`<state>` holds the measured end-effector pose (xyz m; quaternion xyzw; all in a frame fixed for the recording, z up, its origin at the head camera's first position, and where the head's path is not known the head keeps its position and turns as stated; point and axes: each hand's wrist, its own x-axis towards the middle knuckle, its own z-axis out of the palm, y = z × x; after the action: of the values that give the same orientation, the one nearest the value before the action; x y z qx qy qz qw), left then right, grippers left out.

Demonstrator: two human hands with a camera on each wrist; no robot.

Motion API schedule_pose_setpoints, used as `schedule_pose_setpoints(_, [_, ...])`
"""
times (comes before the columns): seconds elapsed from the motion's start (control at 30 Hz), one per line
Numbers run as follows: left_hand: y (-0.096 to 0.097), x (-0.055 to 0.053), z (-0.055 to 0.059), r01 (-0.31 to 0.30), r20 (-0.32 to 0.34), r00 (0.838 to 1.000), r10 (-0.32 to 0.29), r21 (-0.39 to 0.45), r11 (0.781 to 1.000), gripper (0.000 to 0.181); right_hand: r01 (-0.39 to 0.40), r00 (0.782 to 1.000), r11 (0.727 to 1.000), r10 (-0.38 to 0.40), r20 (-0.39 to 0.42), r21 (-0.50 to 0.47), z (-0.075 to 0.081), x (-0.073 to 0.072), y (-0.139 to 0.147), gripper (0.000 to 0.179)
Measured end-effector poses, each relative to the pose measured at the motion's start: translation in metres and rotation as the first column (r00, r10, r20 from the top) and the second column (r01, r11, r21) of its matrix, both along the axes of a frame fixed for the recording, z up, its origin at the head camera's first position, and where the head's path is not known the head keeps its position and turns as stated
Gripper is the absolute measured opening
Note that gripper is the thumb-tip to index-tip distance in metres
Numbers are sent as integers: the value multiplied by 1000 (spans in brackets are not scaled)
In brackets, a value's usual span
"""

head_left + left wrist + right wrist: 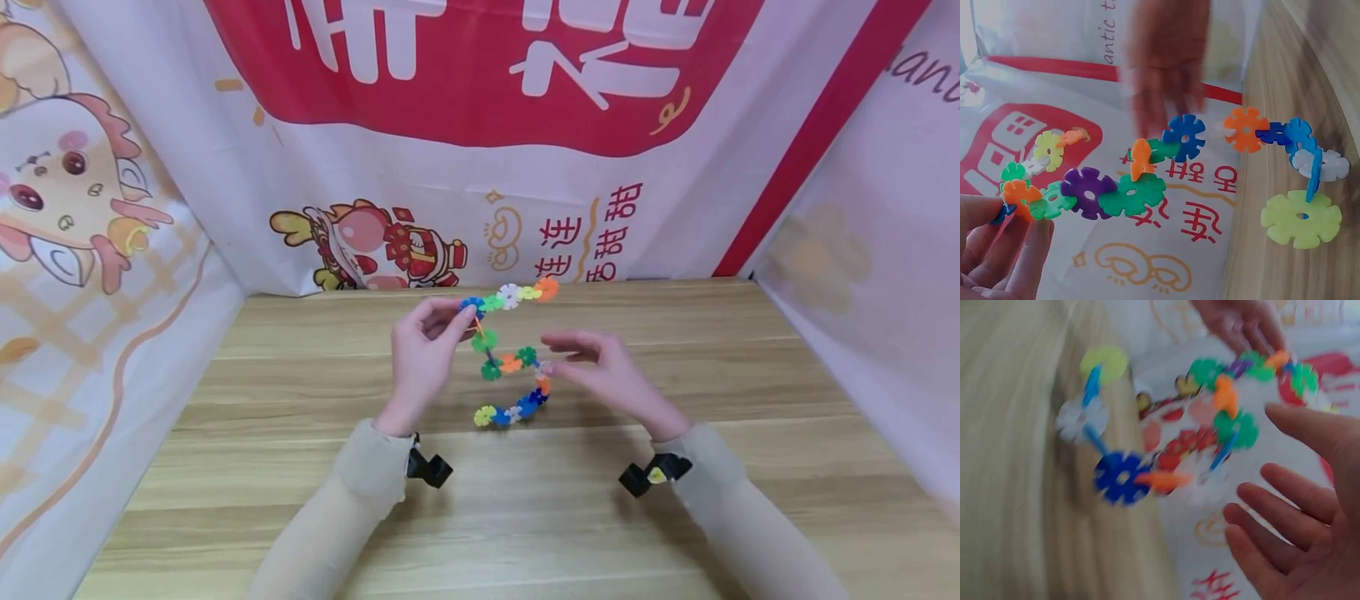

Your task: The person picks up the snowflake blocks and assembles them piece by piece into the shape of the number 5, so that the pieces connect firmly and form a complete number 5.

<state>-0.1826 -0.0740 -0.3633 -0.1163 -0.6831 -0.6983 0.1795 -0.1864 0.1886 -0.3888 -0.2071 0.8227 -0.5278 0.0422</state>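
Observation:
A chain of colourful notched plastic snowflake discs, linked edge to edge, hangs in a winding S shape above the table. My left hand [425,346] pinches a blue disc [472,307] near its upper end between thumb and fingers. From there one short run leads to an orange disc [547,288] at the tip. The rest curves down to a yellow-green disc [1301,219] at the lower end. My right hand [611,375] is beside the chain's middle, near a whitish disc. In the right wrist view its fingers [1279,515] are spread and hold nothing.
Under both hands lies a wood-grain table [525,517]. White printed cloth [450,208] with red patches and cartoon figures hangs behind the table and along both sides. A black camera mount [429,468] sits on the left wrist, and another [654,473] on the right.

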Motion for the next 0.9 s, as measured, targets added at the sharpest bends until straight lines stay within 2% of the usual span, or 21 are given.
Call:
schedule_pose_setpoints(0.17, [-3,-19,-4,31,109,994,-33,21,999,21,-77,982,996,68,177,45,-29,-14,13,52])
schedule_pose_setpoints(0.33, [-6,-46,-14,81,226,970,-89,41,996,23,-95,963,995,90,256,8,-45,-16,12,41])
schedule_pose_setpoints(0.47, [-5,-64,-27,107,342,932,-119,54,993,24,-101,951,995,98,295,-5,-54,-16,7,34])
schedule_pose_setpoints(0.63, [-6,-82,-50,128,456,879,-141,60,990,29,-91,941,996,93,326,-22,-62,-16,-1,29])
schedule_pose_setpoints(0.73, [-10,-88,-63,132,517,845,-134,41,990,31,-84,942,996,84,326,-15,-63,-14,-4,28])
schedule_pose_setpoints(0.9, [-15,-92,-76,140,597,795,-109,-6,990,35,-82,945,997,77,319,3,-65,-11,-8,28])
